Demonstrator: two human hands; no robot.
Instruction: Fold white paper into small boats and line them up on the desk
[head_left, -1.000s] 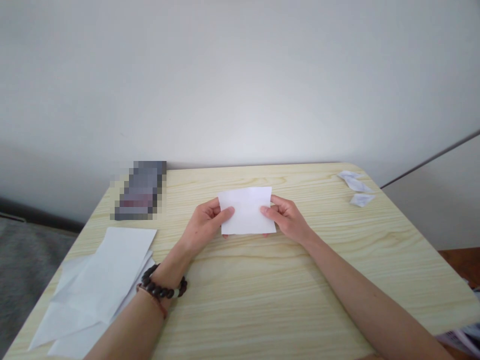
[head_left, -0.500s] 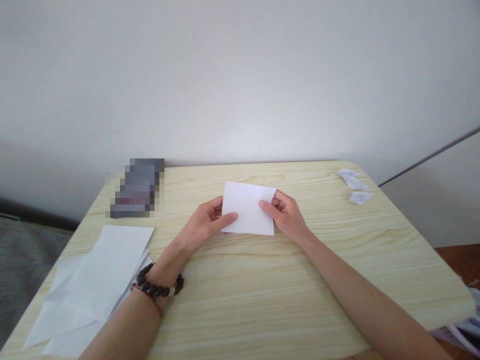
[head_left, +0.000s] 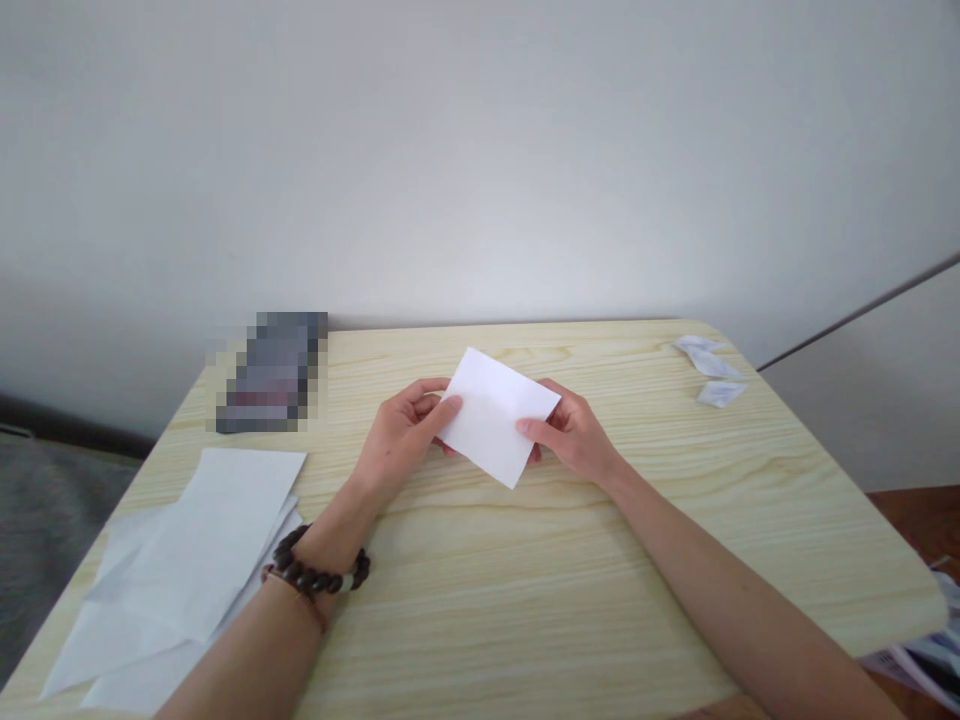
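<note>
A pale plain wall [head_left: 480, 180] stood behind a light wood-grain desk [head_left: 525, 600] with rounded corners.

We noted a small white paper [head_left: 495, 415] at the middle of the far half, turned askew so that one corner pointed roughly toward us; it seemed held just above the surface. The left hand [head_left: 409, 425] pinched its left edge, thumb on the upper face, other fingers curled behind. The right hand [head_left: 574, 430] gripped the opposite edge likewise. Neither was wide.

Handling, in our judgement: very light, thin, flexible yet stiff enough to stay nearly flat between two grips; quick to crease under a hard thumb, and perhaps a little slippery. Opposite edges looked the sound place to take hold, with light pressure. We could not tell whether it was one layer or several.

We made out no container on the desk. A dark beaded bracelet [head_left: 311, 578] circled the left wrist. Near that forearm lay loose, overlapping white sheets [head_left: 217, 530]; beyond them, a dark flat object [head_left: 270, 375], too pixelated to identify. Well apart, by the far right edge, we logged folded white pieces [head_left: 721, 394]. Below the near right corner, some clutter [head_left: 915, 665] showed, its contents unclear.
</note>
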